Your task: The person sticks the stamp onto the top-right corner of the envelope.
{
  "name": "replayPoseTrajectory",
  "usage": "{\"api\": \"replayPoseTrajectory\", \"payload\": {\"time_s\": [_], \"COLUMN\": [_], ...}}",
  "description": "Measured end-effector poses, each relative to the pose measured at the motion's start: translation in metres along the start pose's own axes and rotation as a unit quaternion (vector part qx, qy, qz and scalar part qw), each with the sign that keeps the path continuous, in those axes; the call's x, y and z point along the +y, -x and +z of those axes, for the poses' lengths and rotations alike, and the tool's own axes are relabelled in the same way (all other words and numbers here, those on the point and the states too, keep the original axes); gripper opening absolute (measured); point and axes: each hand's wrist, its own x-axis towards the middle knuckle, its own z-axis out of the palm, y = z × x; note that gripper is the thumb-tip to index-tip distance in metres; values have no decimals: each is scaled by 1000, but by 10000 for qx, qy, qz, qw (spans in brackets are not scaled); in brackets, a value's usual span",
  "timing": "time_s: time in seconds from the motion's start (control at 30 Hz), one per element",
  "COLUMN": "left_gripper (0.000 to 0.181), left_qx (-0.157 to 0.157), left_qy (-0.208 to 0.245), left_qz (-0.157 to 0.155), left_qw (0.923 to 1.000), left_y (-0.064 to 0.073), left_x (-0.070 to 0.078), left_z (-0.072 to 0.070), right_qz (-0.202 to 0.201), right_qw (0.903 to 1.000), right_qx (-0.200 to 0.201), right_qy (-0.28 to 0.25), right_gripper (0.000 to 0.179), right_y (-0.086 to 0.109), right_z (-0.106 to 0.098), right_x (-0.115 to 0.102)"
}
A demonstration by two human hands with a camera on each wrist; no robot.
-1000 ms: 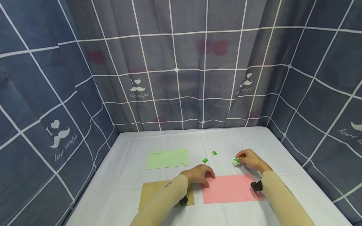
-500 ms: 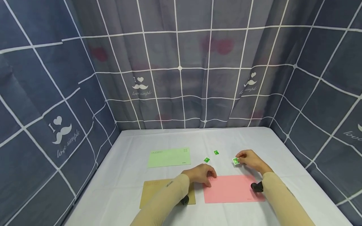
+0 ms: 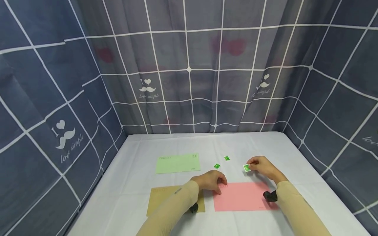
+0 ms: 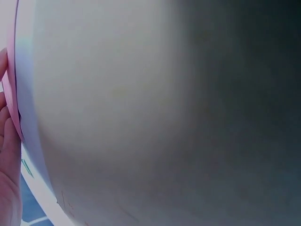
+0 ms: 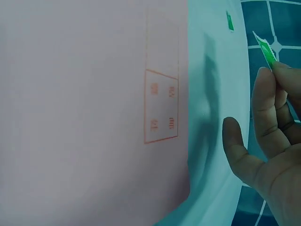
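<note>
My right hand (image 3: 265, 167) pinches a small green stamp (image 3: 246, 168) with a white border between thumb and fingertips, raised over the table. The right wrist view shows that stamp (image 5: 266, 50) tilted, nearly edge-on. My left hand (image 3: 209, 181) rests at the upper left corner of a pink envelope (image 3: 242, 196), thumb and fingertips touching it. In the left wrist view only part of the left hand (image 4: 8, 169) shows, beside the envelope's pink edge (image 4: 13, 84). Two more green stamps, a nearer stamp (image 3: 217, 166) and a farther stamp (image 3: 226, 158), lie beyond the left hand.
A light green envelope (image 3: 178, 163) lies at the back left. A brown envelope (image 3: 160, 198) lies at the front left, partly under the left forearm. The white-covered table (image 3: 133, 157) is enclosed by dark gridded curtains (image 3: 165, 49).
The head view has shifted slightly. Both hands keep nearly the same place, the right still pinching the stamp and the left still at the pink envelope's corner.
</note>
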Motion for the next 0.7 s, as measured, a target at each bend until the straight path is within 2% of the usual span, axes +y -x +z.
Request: {"api": "replayPoseTrajectory", "payload": {"time_s": [0.3, 0.5, 0.7], "left_gripper": [37, 36, 35], "left_qx": [48, 23, -13], "left_qy": [51, -22, -40], "left_qz": [-76, 7, 105], "left_qw": [9999, 10000, 9999], "left_y": [1, 0, -2], "left_x": [2, 1, 2], "left_z": [-2, -1, -1], "right_qz": [159, 359, 373], "right_qw": [9998, 9992, 9992], "right_qx": [-129, -152, -165], "right_qy": [-63, -90, -60], "right_gripper": [20, 20, 20], "right_y": [9, 19, 23], "right_z": [2, 5, 5], "right_x": [-1, 2, 2]}}
